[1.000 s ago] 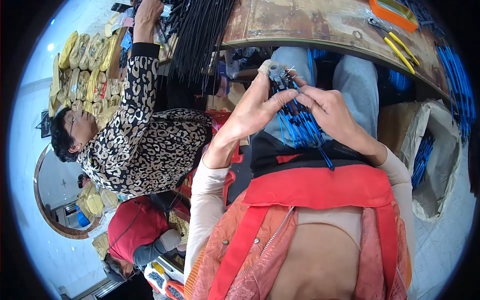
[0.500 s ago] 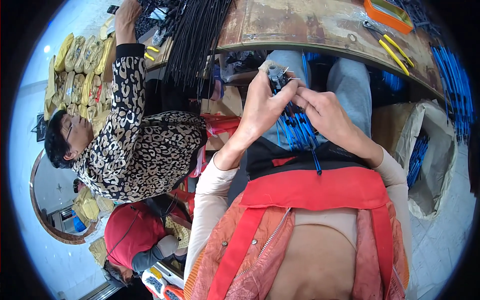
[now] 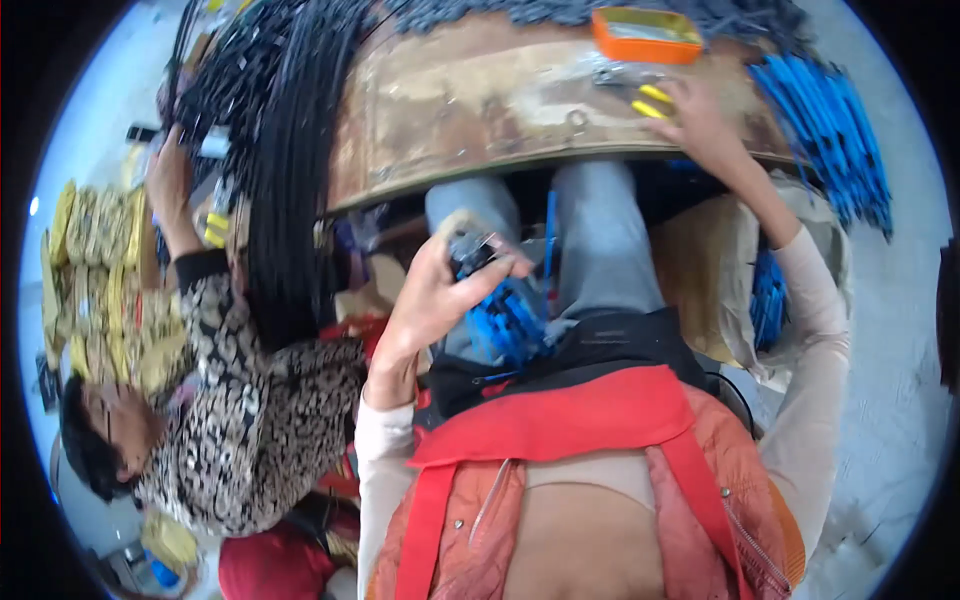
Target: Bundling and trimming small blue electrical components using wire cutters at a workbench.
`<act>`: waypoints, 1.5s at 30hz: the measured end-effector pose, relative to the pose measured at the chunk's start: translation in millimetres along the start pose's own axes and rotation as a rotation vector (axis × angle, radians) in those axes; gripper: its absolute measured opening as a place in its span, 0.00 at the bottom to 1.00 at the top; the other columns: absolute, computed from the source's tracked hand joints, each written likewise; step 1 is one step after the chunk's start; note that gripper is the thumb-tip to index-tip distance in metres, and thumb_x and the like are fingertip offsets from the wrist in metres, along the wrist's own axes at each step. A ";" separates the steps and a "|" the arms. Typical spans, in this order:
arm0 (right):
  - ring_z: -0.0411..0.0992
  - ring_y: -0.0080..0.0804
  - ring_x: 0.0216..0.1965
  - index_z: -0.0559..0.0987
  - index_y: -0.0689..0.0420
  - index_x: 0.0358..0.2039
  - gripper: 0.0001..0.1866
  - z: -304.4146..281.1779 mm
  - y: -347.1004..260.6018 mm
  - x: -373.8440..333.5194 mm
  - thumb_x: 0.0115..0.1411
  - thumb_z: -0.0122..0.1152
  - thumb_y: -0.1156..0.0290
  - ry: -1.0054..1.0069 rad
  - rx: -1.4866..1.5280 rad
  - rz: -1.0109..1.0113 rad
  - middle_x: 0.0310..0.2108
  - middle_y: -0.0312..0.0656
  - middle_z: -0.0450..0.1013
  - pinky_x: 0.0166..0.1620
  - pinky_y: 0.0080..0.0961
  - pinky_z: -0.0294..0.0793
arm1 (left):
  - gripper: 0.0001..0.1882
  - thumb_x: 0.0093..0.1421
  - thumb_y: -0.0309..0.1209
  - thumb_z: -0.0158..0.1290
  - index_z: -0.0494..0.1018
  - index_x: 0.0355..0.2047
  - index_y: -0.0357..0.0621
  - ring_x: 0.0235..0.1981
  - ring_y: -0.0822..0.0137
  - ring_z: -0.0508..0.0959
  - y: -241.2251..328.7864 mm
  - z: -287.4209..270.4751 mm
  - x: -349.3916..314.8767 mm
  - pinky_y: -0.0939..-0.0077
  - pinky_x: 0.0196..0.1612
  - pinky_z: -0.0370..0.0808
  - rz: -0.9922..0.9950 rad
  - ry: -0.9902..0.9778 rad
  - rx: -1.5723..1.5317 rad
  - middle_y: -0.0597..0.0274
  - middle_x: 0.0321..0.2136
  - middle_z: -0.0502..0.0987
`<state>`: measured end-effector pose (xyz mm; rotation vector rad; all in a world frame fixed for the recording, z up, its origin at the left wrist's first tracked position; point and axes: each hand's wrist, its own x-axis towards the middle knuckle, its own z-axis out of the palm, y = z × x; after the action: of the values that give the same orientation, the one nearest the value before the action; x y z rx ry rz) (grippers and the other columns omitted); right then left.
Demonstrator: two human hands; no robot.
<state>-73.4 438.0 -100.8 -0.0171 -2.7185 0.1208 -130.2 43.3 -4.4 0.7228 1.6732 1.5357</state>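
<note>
My left hand (image 3: 428,300) is closed around a bundle of blue cables (image 3: 505,325) with dark ends, held over my left knee. The thumb lies across the dark pieces (image 3: 470,252) at the top of the bundle; their exact kind is blurred. My right hand (image 3: 708,125) is at the tabletop, its fingers closing round the yellow handles of a pair of pliers (image 3: 652,100). The palm hides the handle ends. The pliers' dark jaws point left, beside some clear plastic.
An orange tray (image 3: 648,40) sits beyond the pliers on the worn wooden table (image 3: 450,95). Long black cable ties (image 3: 300,130) hang off its left side. Blue cables (image 3: 825,140) lie at the right. A paper sack (image 3: 715,260) stands below; a co-worker (image 3: 250,420) sits at left.
My right hand has left the bundle and reached forward right to the pliers. My left hand keeps the bundle. The view has swung, so the table appears further left.
</note>
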 end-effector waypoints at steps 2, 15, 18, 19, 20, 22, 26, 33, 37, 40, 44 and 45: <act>0.69 0.45 0.46 0.71 0.63 0.49 0.22 -0.1 9.3 -3.4 0.60 0.61 0.61 0.083 0.089 0.016 0.43 0.51 0.69 0.49 0.33 0.69 | 0.08 0.58 0.24 0.56 0.68 0.34 0.39 0.35 0.72 0.79 7.1 0.7 1.4 0.77 0.41 0.74 0.004 0.039 0.000 0.59 0.30 0.80; 0.69 0.38 0.44 0.70 0.50 0.59 0.28 -132.4 -205.5 6.7 0.57 0.54 0.80 -0.403 0.708 -0.047 0.43 0.45 0.70 0.49 0.29 0.68 | 0.07 0.56 0.24 0.56 0.69 0.32 0.38 0.32 0.75 0.80 20.8 8.9 -38.0 0.79 0.37 0.74 0.070 0.230 0.101 0.60 0.26 0.80; 0.67 0.47 0.48 0.70 0.45 0.60 0.36 -131.3 -216.3 1.6 0.49 0.53 0.86 -0.209 0.366 -0.217 0.47 0.48 0.67 0.52 0.36 0.66 | 0.06 0.55 0.24 0.56 0.70 0.32 0.38 0.32 0.73 0.80 14.2 8.2 -40.9 0.78 0.38 0.74 0.102 0.237 0.097 0.60 0.26 0.80; 0.67 0.47 0.48 0.70 0.45 0.60 0.36 -130.0 -216.8 1.3 0.49 0.53 0.86 -0.210 0.363 -0.220 0.47 0.48 0.67 0.52 0.36 0.66 | 0.06 0.55 0.24 0.56 0.70 0.32 0.38 0.32 0.73 0.80 11.4 8.4 -42.3 0.78 0.38 0.74 0.104 0.240 0.094 0.60 0.26 0.80; 0.67 0.48 0.48 0.70 0.43 0.61 0.38 -129.4 -214.9 5.1 0.48 0.53 0.86 -0.160 0.274 -0.265 0.47 0.48 0.67 0.52 0.37 0.67 | 0.06 0.55 0.24 0.56 0.70 0.32 0.38 0.32 0.73 0.80 11.4 7.7 -41.9 0.77 0.38 0.74 0.112 0.246 0.107 0.60 0.26 0.80; 0.67 0.46 0.45 0.71 0.41 0.60 0.38 -124.1 -209.9 13.2 0.47 0.53 0.84 -0.038 0.125 -0.365 0.45 0.48 0.67 0.50 0.38 0.68 | 0.06 0.55 0.24 0.56 0.70 0.31 0.38 0.32 0.72 0.80 10.6 5.5 -40.2 0.76 0.38 0.74 0.121 0.255 0.119 0.60 0.27 0.80; 0.67 0.43 0.42 0.72 0.42 0.59 0.35 -127.1 -202.0 21.5 0.48 0.53 0.80 0.016 -0.015 -0.441 0.42 0.46 0.67 0.46 0.37 0.68 | 0.07 0.54 0.26 0.57 0.71 0.32 0.38 0.30 0.72 0.79 8.5 6.4 -33.6 0.76 0.37 0.74 0.128 0.258 0.132 0.60 0.26 0.80; 0.67 0.27 0.22 0.72 0.56 0.56 0.32 -156.8 -174.0 -0.2 0.48 0.65 0.76 -0.201 0.026 -0.670 0.23 0.37 0.67 0.29 0.25 0.66 | 0.09 0.52 0.27 0.59 0.71 0.33 0.40 0.25 0.73 0.76 3.9 24.4 -37.1 0.77 0.33 0.73 0.133 0.179 0.305 0.61 0.22 0.78; 0.72 0.28 0.13 0.69 0.60 0.50 0.33 -139.1 -183.5 -33.2 0.46 0.73 0.64 -1.204 1.207 0.539 0.23 0.41 0.74 0.20 0.24 0.67 | 0.13 0.50 0.25 0.60 0.73 0.37 0.41 0.30 0.77 0.74 -14.4 35.4 -30.6 0.80 0.36 0.72 0.150 0.105 0.167 0.64 0.27 0.75; 0.73 0.38 0.22 0.68 0.60 0.49 0.29 -138.2 -176.5 -38.8 0.48 0.69 0.67 -0.764 0.784 0.055 0.28 0.44 0.73 0.27 0.29 0.71 | 0.19 0.50 0.21 0.59 0.72 0.44 0.41 0.32 0.76 0.76 -12.2 41.7 -18.5 0.81 0.37 0.72 0.127 0.035 -0.069 0.65 0.31 0.75; 0.72 0.48 0.35 0.68 0.60 0.52 0.29 -124.6 -153.2 -50.6 0.49 0.64 0.71 -0.114 0.380 -0.341 0.36 0.48 0.71 0.38 0.36 0.73 | 0.20 0.51 0.20 0.56 0.72 0.47 0.39 0.29 0.78 0.75 -19.0 59.4 -4.0 0.82 0.35 0.72 0.124 0.133 -0.041 0.66 0.29 0.76; 0.72 0.50 0.40 0.67 0.60 0.53 0.30 -123.9 -146.0 -51.4 0.48 0.63 0.72 -0.115 0.254 -0.393 0.40 0.52 0.70 0.42 0.38 0.73 | 0.19 0.50 0.21 0.55 0.74 0.45 0.41 0.27 0.80 0.73 -20.7 65.4 -0.2 0.84 0.34 0.71 0.093 0.200 -0.035 0.68 0.27 0.75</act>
<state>24.9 301.2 3.6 0.6091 -2.7386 0.3576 -74.9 78.0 -25.5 0.6546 1.7739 1.7470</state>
